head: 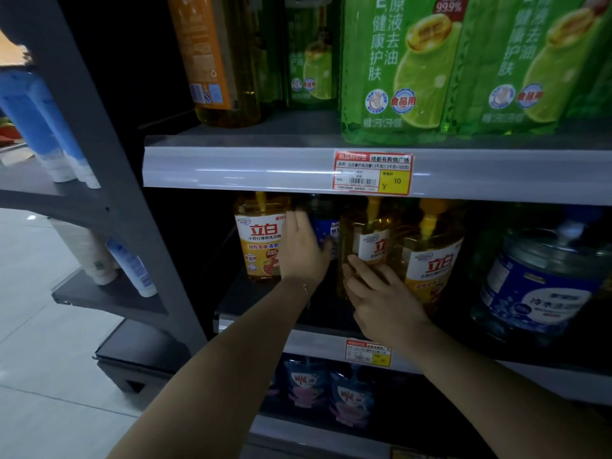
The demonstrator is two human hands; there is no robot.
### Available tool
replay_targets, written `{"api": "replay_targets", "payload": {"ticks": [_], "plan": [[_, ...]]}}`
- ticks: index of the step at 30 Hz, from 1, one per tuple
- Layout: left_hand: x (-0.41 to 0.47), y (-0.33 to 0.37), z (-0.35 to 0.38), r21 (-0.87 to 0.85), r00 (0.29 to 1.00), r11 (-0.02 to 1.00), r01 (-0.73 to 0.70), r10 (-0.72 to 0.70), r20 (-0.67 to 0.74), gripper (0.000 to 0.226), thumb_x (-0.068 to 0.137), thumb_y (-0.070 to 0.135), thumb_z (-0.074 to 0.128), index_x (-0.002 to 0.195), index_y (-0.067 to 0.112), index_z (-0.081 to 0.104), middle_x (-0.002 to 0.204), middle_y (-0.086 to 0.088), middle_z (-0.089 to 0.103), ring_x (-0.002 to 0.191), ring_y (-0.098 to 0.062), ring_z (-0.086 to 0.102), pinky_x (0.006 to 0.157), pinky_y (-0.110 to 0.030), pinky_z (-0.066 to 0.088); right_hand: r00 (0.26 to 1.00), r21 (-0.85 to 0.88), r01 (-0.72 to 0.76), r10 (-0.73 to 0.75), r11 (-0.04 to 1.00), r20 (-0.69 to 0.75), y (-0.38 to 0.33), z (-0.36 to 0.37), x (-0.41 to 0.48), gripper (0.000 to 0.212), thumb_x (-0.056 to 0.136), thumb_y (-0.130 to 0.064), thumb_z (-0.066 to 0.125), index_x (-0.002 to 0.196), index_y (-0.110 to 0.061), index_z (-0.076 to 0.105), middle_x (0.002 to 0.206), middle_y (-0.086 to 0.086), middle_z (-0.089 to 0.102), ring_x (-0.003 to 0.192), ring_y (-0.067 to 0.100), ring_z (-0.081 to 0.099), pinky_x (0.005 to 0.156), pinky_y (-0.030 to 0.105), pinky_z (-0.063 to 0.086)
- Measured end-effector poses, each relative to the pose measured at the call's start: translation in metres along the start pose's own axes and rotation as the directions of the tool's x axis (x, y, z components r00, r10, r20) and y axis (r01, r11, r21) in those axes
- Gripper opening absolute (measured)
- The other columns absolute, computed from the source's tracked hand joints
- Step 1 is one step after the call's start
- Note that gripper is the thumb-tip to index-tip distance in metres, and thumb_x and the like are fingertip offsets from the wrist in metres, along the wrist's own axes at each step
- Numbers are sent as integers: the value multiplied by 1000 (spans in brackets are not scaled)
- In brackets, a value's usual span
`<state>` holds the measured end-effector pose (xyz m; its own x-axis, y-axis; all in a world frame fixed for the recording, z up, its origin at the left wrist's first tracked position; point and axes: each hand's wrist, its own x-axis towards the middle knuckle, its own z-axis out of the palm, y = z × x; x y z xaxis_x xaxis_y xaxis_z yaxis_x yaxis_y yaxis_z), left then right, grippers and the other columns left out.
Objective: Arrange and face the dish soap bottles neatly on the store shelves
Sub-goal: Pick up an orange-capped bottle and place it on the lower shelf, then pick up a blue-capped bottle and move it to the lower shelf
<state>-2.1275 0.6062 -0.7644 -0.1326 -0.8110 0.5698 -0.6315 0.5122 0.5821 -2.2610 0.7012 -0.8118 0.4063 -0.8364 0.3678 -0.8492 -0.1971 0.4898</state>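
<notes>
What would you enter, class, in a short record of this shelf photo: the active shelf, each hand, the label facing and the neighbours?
Active shelf: middle shelf
Left: left hand, fingers straight, beside the left yellow bottle
Right: right hand, fingers laid on the middle yellow bottle
Label facing: left yellow bottle frontal; middle yellow bottle turned partly aside
Neighbours: right yellow bottle, blue jug; green bottles above
</notes>
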Motion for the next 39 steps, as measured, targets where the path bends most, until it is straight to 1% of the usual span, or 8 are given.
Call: {"api": "replay_targets", "payload": {"ticks": [8,12,21,26,28,31,35,39], "plan": [[39,17,4,259,973,965,-38,-23,228,43,94,17,56,135,17,43,138,-13,45,107,-30,58,77,-30,42,999,15,10,-10,1000,-31,7,2,-6,51,73,-29,68,119,-7,66,140,10,51,137,28,29,96,46,30],[31,15,3,196,981,978,-71,34,190,38,95,23,54,132,17,47,126,-14,56,100,-28,61,73,-29,44,999,15,21,-21,1000,-30,11,2,-11,53,73,-27,66,122,-8,64,142,9,49,139,27,27,96,45,29],[17,-13,-23,-29,958,987,-157,159,238,68,88,28,67,146,24,31,141,-11,40,120,-30,50,93,-39,51,999,29,27,-26,999,-46,17,-2,-17,54,72,-27,69,123,-8,64,142,9,50,137,26,29,96,45,30],[12,-24,-31,-76,952,979,-188,200,230,57,88,24,67,137,20,40,133,-8,45,110,-28,58,82,-45,56,991,160,-102,115,982,-72,-8,-9,-10,44,70,-33,65,106,-9,72,124,9,64,127,25,39,88,43,40],[7,-25,-30,-82,953,973,-218,230,196,50,89,24,66,133,19,43,130,-6,46,107,-26,58,75,-44,58,960,348,-243,276,906,-46,-23,-27,1,48,78,-32,49,116,-9,66,116,8,66,115,22,45,80,37,52],[-3,-27,-28,-39,957,964,-262,265,119,47,89,22,65,131,18,45,131,-3,45,98,-23,60,66,-38,58,874,635,-453,451,625,181,-32,-48,18,66,91,-26,49,150,-16,21,136,7,48,111,23,53,81,32,52],[-14,-30,-27,18,973,977,-211,208,103,57,91,22,61,141,31,34,151,-4,33,104,-27,60,63,-38,57,826,776,-474,515,416,229,-39,-46,41,92,87,-20,59,151,-24,-7,129,10,54,101,22,61,83,37,54],[-16,-25,-30,67,981,986,-153,144,130,58,94,25,58,145,31,33,156,0,26,110,-27,60,68,-36,56,744,819,-570,460,59,485,-49,-40,70,108,81,-11,65,148,-33,-17,153,2,30,133,23,41,106,41,40]]}}
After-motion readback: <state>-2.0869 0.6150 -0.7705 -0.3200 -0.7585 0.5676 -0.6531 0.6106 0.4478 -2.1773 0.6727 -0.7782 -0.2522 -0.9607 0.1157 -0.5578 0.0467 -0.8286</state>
